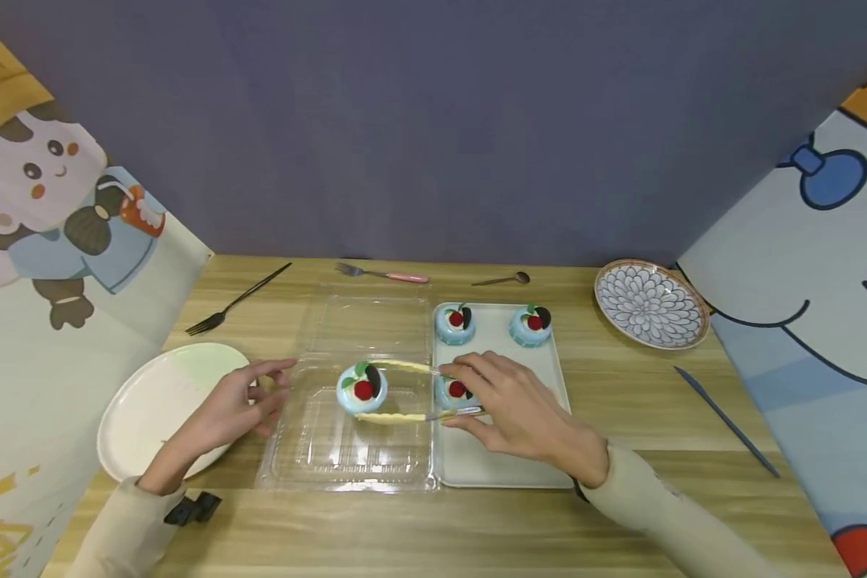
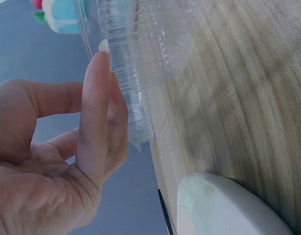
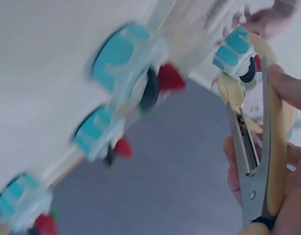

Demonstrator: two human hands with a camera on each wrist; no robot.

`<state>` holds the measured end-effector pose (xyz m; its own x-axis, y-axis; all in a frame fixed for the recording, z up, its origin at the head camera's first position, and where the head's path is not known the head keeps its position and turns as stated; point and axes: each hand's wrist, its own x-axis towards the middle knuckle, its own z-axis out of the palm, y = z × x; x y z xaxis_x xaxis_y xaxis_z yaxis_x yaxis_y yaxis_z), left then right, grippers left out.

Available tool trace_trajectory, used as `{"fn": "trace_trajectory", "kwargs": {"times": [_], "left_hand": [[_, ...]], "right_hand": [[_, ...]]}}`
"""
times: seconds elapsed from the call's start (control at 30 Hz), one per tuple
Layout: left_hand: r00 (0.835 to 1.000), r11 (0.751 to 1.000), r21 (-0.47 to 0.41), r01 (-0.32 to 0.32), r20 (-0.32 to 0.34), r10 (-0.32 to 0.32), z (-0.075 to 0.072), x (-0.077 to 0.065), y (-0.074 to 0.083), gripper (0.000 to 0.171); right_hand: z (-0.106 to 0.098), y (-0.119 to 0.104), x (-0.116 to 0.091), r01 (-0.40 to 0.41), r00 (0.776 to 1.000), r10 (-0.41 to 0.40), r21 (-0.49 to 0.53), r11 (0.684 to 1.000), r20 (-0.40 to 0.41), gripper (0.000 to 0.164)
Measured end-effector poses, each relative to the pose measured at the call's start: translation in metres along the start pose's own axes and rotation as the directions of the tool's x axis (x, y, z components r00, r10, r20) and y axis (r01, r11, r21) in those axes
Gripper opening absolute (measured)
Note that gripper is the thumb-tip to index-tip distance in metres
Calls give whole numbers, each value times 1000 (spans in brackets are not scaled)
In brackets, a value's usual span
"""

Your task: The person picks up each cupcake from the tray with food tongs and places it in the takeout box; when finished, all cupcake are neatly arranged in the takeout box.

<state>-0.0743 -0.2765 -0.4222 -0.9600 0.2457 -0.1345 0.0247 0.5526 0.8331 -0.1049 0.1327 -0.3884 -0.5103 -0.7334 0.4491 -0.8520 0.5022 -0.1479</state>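
Note:
My right hand (image 1: 509, 405) grips a pair of metal tongs with cream-coloured tips (image 3: 272, 147). Between those tips is a small blue cake (image 1: 361, 388) topped with a red berry, a green leaf and a dark disc. The cake is over the clear plastic box (image 1: 350, 482), whose lid lies open behind it. Three similar cakes (image 1: 530, 326) stand on a pale rectangular tray (image 1: 502, 474), one partly hidden under my right hand. At the box's left side is my left hand (image 1: 242, 405), its fingers loosely bent and holding nothing; whether a fingertip touches the box I cannot tell.
A white oval plate (image 1: 152, 409) lies at the left, partly beneath my left forearm. Along the back are a black fork (image 1: 238, 299), a pink-handled fork (image 1: 383, 274) and a small spoon (image 1: 502, 279). A patterned plate (image 1: 652, 305) and a dark knife (image 1: 726, 420) lie right.

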Motion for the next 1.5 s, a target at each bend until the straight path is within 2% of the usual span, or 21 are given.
{"fn": "trace_trajectory", "kwargs": {"times": [0.17,0.27,0.57,0.93,1.23,1.5], "left_hand": [[1000,1000,5,8,-3,-8,0,0,3,53],[1000,1000,2,14,2,-14,0,0,4,53],[1000,1000,5,22,12,-22,-1,0,6,55],[1000,1000,26,15,7,-15,-2,0,4,55],[999,999,12,32,9,-32,1,1,1,53],[1000,1000,-10,28,12,-27,-1,0,0,55]], "right_hand": [[24,-10,21,76,996,-76,2,997,40,61],[36,-14,30,96,993,-95,0,995,73,60],[60,-18,48,54,987,-53,-1,999,149,59],[63,-19,47,44,986,-45,13,999,162,63],[68,-17,40,50,990,-51,17,999,131,68],[52,-13,34,25,997,-28,41,999,71,69]]}}
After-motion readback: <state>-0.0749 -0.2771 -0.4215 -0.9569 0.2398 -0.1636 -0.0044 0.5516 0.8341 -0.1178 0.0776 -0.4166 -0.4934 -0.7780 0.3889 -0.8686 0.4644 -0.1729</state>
